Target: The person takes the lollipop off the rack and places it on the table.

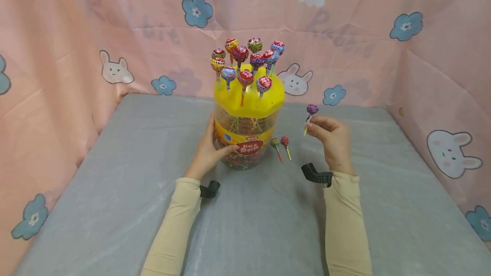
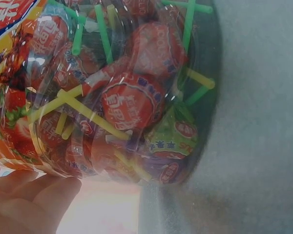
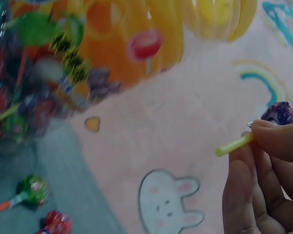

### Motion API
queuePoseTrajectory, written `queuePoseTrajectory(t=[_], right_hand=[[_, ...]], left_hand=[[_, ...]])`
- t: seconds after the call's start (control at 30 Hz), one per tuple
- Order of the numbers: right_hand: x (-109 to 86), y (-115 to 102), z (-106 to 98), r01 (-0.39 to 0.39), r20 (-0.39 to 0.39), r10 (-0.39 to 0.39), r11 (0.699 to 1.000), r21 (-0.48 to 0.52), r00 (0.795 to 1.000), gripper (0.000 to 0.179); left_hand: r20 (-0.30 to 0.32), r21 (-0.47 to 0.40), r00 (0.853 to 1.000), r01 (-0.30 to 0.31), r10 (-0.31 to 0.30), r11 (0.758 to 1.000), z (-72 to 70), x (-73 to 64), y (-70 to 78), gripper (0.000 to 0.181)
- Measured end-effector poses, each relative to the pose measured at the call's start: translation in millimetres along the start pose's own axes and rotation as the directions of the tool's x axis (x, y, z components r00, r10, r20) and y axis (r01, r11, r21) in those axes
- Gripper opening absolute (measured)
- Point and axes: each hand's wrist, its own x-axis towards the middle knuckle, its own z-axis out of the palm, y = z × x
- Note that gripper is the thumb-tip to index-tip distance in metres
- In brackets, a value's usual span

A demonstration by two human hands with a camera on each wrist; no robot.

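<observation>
A clear plastic candy jar [image 1: 247, 125] with a yellow lid [image 1: 249, 107] stands upright on the table. Several wrapped lollipops [image 1: 246, 78] stick up out of the lid, sticks down. My left hand [image 1: 207, 154] grips the jar's left side, thumb across the front label and fingers round the side. Through the wall, the left wrist view shows more lollipops [image 2: 132, 105] heaped inside. Right of the jar, my right hand [image 1: 333, 142] pinches a purple-wrapped lollipop [image 1: 312, 109] between thumb and fingers, above the table. Its yellow stick [image 3: 234, 145] points down.
Two lollipops lie on the grey table [image 1: 126, 208] by the jar's right side, one green [image 1: 275, 142] and one red [image 1: 284, 140]. A pink printed curtain [image 1: 145, 7] hangs behind and along both sides. Black wrist mounts [image 1: 316, 175] sit at both sleeves.
</observation>
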Motion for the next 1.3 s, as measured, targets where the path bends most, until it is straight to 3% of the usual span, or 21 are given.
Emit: queuePoseTrajectory(t=[0.13,0.23,0.4,0.5,0.7,0.93,1.03,1.3], right_hand=[[4.0,16.0,-11.2,-0.104,0.045,0.106,0.993,-0.053,0.993,0.002],[6.6,31.4,-18.5,-0.164,0.079,0.176,0.977,-0.138,0.981,0.014],[8.5,57.6,-27.7,-0.264,0.129,0.320,0.906,-0.330,0.938,0.033],[8.7,70.1,-31.4,-0.306,0.119,0.374,0.872,-0.381,0.920,0.035],[7.8,82.6,-31.0,-0.320,0.091,0.383,0.863,-0.391,0.919,0.033],[6.6,84.3,-24.3,-0.314,0.044,0.394,0.789,-0.528,0.918,0.028],[6.2,84.5,-22.3,-0.313,0.024,0.390,0.772,-0.552,0.920,0.028],[4.7,83.8,-20.5,-0.275,0.028,0.358,0.763,-0.585,0.933,0.024]], left_hand=[[0.001,-0.002,1.000,-0.004,0.004,1.000,0.1,0.2,-0.3,0.107],[0.000,-0.004,1.000,-0.008,0.008,1.000,0.0,0.2,-0.3,0.107],[0.004,0.000,1.000,-0.002,0.002,1.000,-0.1,0.3,0.2,0.108],[0.004,0.003,1.000,-0.002,0.002,1.000,0.1,0.3,1.2,0.108],[0.007,0.004,1.000,0.008,-0.008,1.000,0.2,0.2,2.4,0.109],[0.005,-0.007,1.000,0.013,-0.013,1.000,-0.6,0.1,1.6,0.108],[0.003,-0.007,1.000,0.012,-0.012,1.000,-0.6,0.3,1.7,0.107],[0.003,0.000,1.000,0.014,-0.014,1.000,-0.4,1.0,0.9,0.107]])
